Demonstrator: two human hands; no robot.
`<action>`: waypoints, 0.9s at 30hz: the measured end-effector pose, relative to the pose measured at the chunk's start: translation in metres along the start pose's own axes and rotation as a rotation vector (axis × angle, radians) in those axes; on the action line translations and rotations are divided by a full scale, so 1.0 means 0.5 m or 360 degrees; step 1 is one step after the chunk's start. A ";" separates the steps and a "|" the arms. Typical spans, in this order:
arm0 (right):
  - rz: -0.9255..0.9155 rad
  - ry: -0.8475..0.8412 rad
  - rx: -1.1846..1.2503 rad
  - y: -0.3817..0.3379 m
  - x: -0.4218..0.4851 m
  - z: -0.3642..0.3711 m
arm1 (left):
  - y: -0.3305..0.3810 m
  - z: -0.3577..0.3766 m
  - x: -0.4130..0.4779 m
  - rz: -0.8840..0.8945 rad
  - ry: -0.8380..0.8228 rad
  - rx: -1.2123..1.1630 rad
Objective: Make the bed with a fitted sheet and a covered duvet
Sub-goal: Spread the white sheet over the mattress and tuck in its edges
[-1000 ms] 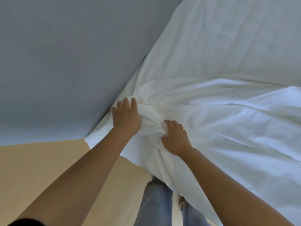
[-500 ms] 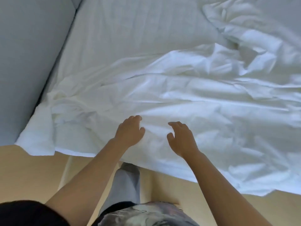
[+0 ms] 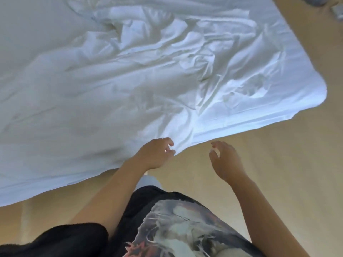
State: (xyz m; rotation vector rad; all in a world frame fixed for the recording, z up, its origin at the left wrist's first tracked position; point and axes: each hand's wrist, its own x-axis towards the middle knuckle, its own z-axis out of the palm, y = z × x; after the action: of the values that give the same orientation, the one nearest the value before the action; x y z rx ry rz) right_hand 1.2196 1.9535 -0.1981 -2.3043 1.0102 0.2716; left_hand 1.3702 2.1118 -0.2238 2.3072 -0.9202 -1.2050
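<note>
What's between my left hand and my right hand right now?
Only bare wooden floor, seen in the head view: the left hand is at the edge of the white sheet, the right hand is over the floor.

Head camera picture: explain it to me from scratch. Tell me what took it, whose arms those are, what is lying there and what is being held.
There is no machine here. A person wears one wide-angle camera on the head, so you look down past their printed black shirt at their own two bare arms. The big white thing is a crumpled sheet spread out wide, with one rounded corner at the right. The pale wooden floor shows around it. The left hand is at the sheet's near edge with its fingers curled against the cloth; the blur hides whether they actually pinch it. The right hand hangs over the floor beside that edge, fingers relaxed, holding nothing.
</note>
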 end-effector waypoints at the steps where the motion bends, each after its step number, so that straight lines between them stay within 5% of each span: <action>1: 0.0011 0.0020 0.0030 0.033 0.004 -0.027 | 0.041 0.011 0.015 0.0023 0.0017 0.0017; 10: 0.0038 0.0067 0.0158 0.328 0.144 -0.258 | 0.351 0.069 0.262 0.0118 -0.0094 0.0364; 18: 0.0356 0.0168 0.0259 0.679 0.292 -0.549 | 0.862 0.158 0.633 0.0505 -0.0393 0.0681; 27: 0.0394 0.0166 0.0278 1.112 0.478 -0.850 | 1.254 0.309 0.898 0.0398 -0.0238 0.0620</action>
State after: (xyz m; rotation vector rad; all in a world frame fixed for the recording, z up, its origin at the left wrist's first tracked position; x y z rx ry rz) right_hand 0.9607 1.2607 -0.2035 -2.0546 1.3206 0.1561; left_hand 1.1951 1.3455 -0.1999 2.3102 -1.5675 -1.1853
